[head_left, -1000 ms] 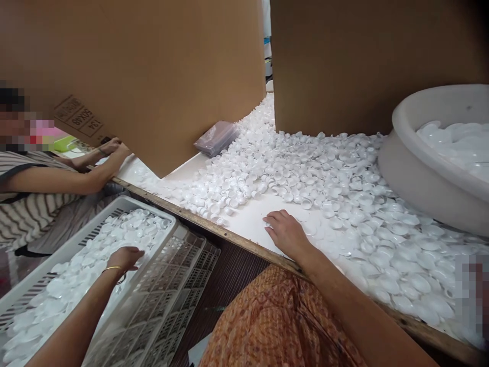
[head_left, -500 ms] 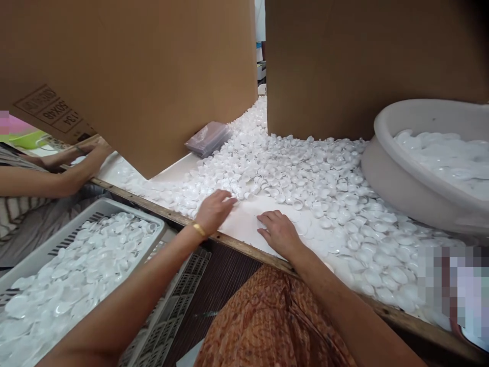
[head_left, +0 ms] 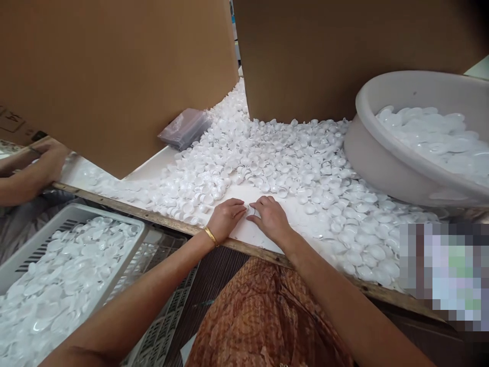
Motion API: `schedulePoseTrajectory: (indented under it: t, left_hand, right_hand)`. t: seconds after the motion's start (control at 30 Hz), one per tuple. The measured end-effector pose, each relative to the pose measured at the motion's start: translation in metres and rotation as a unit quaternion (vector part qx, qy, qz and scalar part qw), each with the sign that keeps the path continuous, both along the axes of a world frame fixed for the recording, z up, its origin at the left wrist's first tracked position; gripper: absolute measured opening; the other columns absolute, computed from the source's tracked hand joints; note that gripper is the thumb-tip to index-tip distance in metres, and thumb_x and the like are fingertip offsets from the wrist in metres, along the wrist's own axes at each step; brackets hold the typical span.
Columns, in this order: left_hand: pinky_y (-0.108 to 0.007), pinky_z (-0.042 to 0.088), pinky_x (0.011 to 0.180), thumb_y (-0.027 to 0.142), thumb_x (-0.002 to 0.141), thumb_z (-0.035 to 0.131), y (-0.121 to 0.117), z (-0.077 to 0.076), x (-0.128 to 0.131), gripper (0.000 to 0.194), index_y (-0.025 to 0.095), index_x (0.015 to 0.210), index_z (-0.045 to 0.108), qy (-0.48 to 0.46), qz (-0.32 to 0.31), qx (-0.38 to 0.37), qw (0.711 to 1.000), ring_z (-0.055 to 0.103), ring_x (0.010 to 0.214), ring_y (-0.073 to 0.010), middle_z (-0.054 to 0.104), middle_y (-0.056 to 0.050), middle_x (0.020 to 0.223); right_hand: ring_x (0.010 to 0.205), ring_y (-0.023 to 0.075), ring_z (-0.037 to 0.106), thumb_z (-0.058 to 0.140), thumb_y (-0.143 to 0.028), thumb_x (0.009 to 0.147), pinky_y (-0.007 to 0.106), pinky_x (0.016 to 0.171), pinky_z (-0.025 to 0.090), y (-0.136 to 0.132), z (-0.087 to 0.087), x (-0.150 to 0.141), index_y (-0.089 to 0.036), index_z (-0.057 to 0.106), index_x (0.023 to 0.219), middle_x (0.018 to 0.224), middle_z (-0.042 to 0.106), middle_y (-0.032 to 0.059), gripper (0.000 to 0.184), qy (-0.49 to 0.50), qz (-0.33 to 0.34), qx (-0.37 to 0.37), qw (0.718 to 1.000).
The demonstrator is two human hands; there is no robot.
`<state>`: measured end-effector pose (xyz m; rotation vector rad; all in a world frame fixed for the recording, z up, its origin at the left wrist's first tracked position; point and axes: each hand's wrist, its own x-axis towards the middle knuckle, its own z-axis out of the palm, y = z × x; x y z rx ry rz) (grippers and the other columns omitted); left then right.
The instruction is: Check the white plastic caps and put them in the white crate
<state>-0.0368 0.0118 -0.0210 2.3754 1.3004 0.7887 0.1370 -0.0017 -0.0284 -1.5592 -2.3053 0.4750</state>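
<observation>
My left hand, with a gold bangle at the wrist, and my right hand rest side by side on the white table top near its front edge. Their fingertips meet over a small white plastic piece, pinched between both hands. Just beyond them a big heap of small white plastic caps covers the table. Flatter white lids lie to the right of my right hand.
A grey crate of white lids sits low at left, with an empty crate beside it. A round basin of lids stands at right. Two tall cardboard boxes back the table. A plastic bag lies by them. Another person's hand is at far left.
My left hand left the crate, came up onto the table and closed in beside my right hand. Both hands now meet over one white piece.
</observation>
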Motion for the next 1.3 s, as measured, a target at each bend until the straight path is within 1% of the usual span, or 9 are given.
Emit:
schedulePoseTrajectory:
  t: [0.13,0.33,0.57,0.73,0.8,0.93,1.03,1.17,1.3]
  left_hand:
    - [-0.032,0.054,0.076,0.016,0.08,0.056,-0.003,-0.007,0.005,0.013,0.015,0.08,0.07,-0.03,0.004,-0.017,0.999,0.065,0.082,-0.0175,0.068,-0.009,0.091]
    - [-0.03,0.053,0.076,0.017,0.083,0.051,0.0,-0.005,0.004,0.017,0.016,0.085,0.068,0.024,-0.029,0.017,0.999,0.063,0.085,-0.0164,0.065,-0.009,0.097]
    - [-0.026,0.05,0.068,0.02,0.085,0.05,0.0,-0.002,0.008,0.02,0.014,0.075,0.067,0.095,-0.063,0.023,0.993,0.06,0.08,-0.0149,0.058,-0.009,0.093]
    - [-0.024,0.047,0.064,0.024,0.087,0.047,0.004,0.009,0.01,0.025,0.015,0.074,0.067,0.187,-0.092,0.025,0.978,0.058,0.075,-0.0137,0.058,-0.007,0.09]
    - [-0.024,0.046,0.062,0.023,0.087,0.046,0.005,0.011,0.01,0.026,0.015,0.072,0.066,0.202,-0.099,0.025,0.974,0.057,0.074,-0.0132,0.058,-0.007,0.09]
    - [-0.024,0.045,0.063,0.024,0.087,0.045,0.006,0.008,0.008,0.025,0.016,0.075,0.065,0.189,-0.097,0.005,0.977,0.056,0.073,-0.0131,0.056,-0.007,0.09]
    - [-0.023,0.044,0.066,0.024,0.088,0.045,0.005,0.005,0.006,0.023,0.017,0.077,0.064,0.148,-0.1,-0.012,0.984,0.055,0.077,-0.0124,0.054,-0.005,0.095]
    - [-0.024,0.043,0.068,0.026,0.088,0.044,0.004,0.005,0.004,0.024,0.017,0.078,0.064,0.143,-0.086,0.002,0.986,0.052,0.082,-0.0135,0.05,-0.006,0.1]
    - [-0.023,0.039,0.061,0.027,0.089,0.043,0.006,0.008,0.004,0.025,0.018,0.077,0.063,0.179,-0.092,-0.001,0.98,0.047,0.072,-0.0123,0.048,-0.003,0.083]
  right_hand:
    - [0.094,0.0219,0.046,0.06,-0.036,0.08,0.033,0.081,0.041,0.0,0.0,0.0,-0.017,0.063,0.106,0.095,0.057,0.0079,0.032,0.003,-0.004,-0.002,1.0]
    - [0.095,0.0225,0.046,0.056,-0.038,0.083,0.034,0.08,0.041,0.001,0.001,-0.001,-0.018,0.064,0.103,0.095,0.056,0.0087,0.03,0.0,-0.011,-0.01,1.0]
    - [0.095,0.0232,0.047,0.061,-0.036,0.079,0.033,0.08,0.041,0.001,-0.001,0.0,-0.016,0.064,0.101,0.094,0.056,0.009,0.03,0.005,-0.018,-0.013,1.0]
    - [0.09,0.0154,0.052,0.051,-0.021,0.085,0.027,0.079,0.041,0.004,-0.002,0.0,-0.016,0.056,0.113,0.101,0.057,0.0064,0.029,0.157,-0.034,-0.045,0.986]
    - [0.082,0.0123,0.053,0.046,-0.018,0.087,0.025,0.074,0.04,0.009,0.001,-0.002,-0.018,0.059,0.104,0.097,0.058,0.0038,0.021,0.198,-0.054,-0.055,0.977]
    - [0.071,0.012,0.052,0.056,-0.025,0.08,0.024,0.062,0.035,0.024,0.004,-0.006,-0.019,0.06,0.075,0.078,0.059,0.0002,0.009,0.18,-0.077,-0.103,0.975]
    - [0.066,0.0109,0.051,0.06,-0.026,0.078,0.022,0.058,0.033,0.03,0.001,-0.006,-0.019,0.06,0.073,0.072,0.06,-0.002,0.008,0.197,-0.072,-0.144,0.967]
    - [0.065,0.0109,0.051,0.059,-0.025,0.077,0.023,0.058,0.032,0.028,-0.001,-0.006,-0.02,0.06,0.071,0.072,0.062,-0.0033,0.007,0.195,-0.106,-0.14,0.965]
    - [0.065,0.0108,0.051,0.059,-0.023,0.075,0.023,0.057,0.032,0.027,0.002,-0.009,-0.02,0.06,0.067,0.071,0.062,-0.003,0.009,0.18,-0.122,-0.153,0.964]
